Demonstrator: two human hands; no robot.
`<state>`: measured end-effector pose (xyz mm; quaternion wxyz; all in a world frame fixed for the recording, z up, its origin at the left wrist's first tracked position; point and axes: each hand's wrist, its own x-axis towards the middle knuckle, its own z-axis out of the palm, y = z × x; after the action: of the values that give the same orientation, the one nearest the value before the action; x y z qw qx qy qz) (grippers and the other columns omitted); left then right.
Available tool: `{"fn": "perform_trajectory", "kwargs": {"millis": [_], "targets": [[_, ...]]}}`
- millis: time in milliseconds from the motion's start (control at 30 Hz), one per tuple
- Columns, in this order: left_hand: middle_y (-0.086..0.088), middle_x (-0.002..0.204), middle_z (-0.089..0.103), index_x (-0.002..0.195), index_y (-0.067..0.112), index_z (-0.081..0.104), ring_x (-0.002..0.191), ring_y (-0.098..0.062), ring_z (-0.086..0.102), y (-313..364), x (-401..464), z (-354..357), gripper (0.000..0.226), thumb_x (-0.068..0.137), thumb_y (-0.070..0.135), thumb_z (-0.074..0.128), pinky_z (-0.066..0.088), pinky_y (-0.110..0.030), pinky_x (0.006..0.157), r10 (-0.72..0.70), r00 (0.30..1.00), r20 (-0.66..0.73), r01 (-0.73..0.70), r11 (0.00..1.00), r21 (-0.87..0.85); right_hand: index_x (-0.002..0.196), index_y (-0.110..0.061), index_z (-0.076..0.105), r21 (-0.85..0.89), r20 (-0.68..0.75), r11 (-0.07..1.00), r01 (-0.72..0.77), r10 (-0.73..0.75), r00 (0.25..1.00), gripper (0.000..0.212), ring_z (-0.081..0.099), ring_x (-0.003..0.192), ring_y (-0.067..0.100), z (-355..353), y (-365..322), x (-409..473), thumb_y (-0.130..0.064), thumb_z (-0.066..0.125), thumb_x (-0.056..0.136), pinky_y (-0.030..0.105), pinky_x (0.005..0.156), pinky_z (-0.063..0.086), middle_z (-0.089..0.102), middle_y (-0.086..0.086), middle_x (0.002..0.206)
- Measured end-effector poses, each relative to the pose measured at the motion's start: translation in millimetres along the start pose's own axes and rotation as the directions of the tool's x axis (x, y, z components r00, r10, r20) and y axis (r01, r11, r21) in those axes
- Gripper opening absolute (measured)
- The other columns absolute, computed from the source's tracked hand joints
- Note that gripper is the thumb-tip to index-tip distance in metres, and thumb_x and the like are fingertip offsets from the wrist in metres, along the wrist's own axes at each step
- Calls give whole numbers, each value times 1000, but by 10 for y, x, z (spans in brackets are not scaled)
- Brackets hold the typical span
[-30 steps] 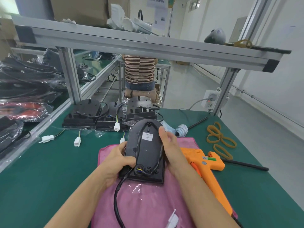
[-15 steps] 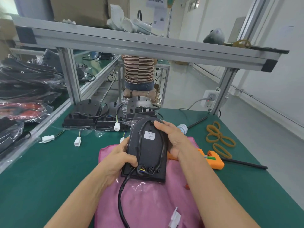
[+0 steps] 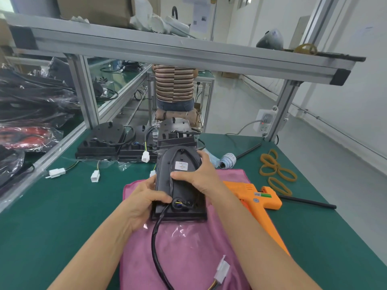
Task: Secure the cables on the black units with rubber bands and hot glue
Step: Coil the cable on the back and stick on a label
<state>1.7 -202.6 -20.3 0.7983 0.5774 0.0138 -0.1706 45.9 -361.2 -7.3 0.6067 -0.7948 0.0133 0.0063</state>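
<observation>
A black unit (image 3: 180,185) with a white label lies on a pink cloth (image 3: 188,248). My left hand (image 3: 144,199) grips its lower left edge, thumb near the cable exit. My right hand (image 3: 199,174) wraps over its upper right side, thumb across the top face. Its black cable (image 3: 156,243) trails toward me over the cloth and ends in a white connector (image 3: 222,271). An orange hot glue gun (image 3: 259,199) lies on the cloth's right side. Several tan rubber bands (image 3: 276,172) lie on the green mat further right.
Three more black units (image 3: 117,141) with cables and white plugs stand at the back of the green table (image 3: 52,216). A tape roll (image 3: 228,160) and a black rod (image 3: 307,203) lie to the right. An aluminium frame shelf (image 3: 188,53) crosses overhead. A person in a striped shirt (image 3: 174,84) stands beyond.
My right hand slid from the unit's right side up over its top, thumb now across the face. The unit shifted slightly away from me. The glue gun shows more fully.
</observation>
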Motion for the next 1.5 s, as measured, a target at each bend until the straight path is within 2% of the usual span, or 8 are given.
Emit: {"fn": "perform_trajectory", "kwargs": {"millis": [133,233,300,500,800,967,1167,1500], "targets": [[-17,72,70,96,-3,64,55,-25,67,-24,33,-33,32,73,-21,52,56,-29,50,-54,992,-114,53,999,-11,140,-22,37,-358,-55,930,83,-109,993,88,43,127,16,-63,-119,-250,-34,84,67,34,106,38,44,-1,135],[-13,63,68,80,1,64,49,-22,64,-27,75,-33,21,75,-17,54,55,-27,47,-50,980,-192,51,999,0,97,-31,65,-564,-2,795,225,-274,962,27,52,82,2,-188,-232,-768,-44,70,74,27,73,42,54,-20,82],[-11,57,66,72,3,60,44,-21,62,-24,92,-22,21,76,-17,54,54,-27,44,-60,973,-223,64,998,11,80,-25,66,-643,192,727,242,-153,969,41,48,62,4,-117,-265,-1202,-63,57,68,27,58,38,54,-15,61],[-11,55,62,72,6,53,44,-23,60,-14,70,9,20,76,-14,57,54,-31,49,-81,959,-271,91,996,25,121,-18,61,-844,405,477,245,268,874,34,54,118,29,155,-84,-1618,-35,57,92,32,90,39,58,11,126],[-16,78,58,83,6,56,60,-27,57,139,-116,-170,4,80,4,54,53,-31,54,-119,964,-238,116,993,-28,117,-24,49,-937,190,290,194,-42,981,21,57,108,29,-283,-266,-1648,-25,40,98,34,69,32,63,5,114],[-14,71,53,72,9,51,55,-24,54,116,-267,-108,20,57,6,64,50,-30,56,-77,983,-168,75,997,-18,94,-21,67,-731,56,624,276,-348,936,13,57,80,20,-582,-376,-1351,-19,55,89,37,75,45,67,1,81],[-14,70,64,84,5,60,53,-21,61,-23,-302,29,21,63,1,61,52,-24,48,-14,995,-102,13,1000,-19,107,-16,71,-404,2,878,256,-279,960,33,61,64,11,-578,-357,-993,-12,76,75,28,74,51,66,-3,70],[-17,71,67,83,5,66,52,-23,61,-202,-292,-11,34,49,5,61,53,-26,46,-100,985,-144,104,994,24,115,-24,53,-148,-115,964,223,-240,964,53,56,63,3,-259,148,-790,4,72,74,17,66,48,65,4,84]]}}
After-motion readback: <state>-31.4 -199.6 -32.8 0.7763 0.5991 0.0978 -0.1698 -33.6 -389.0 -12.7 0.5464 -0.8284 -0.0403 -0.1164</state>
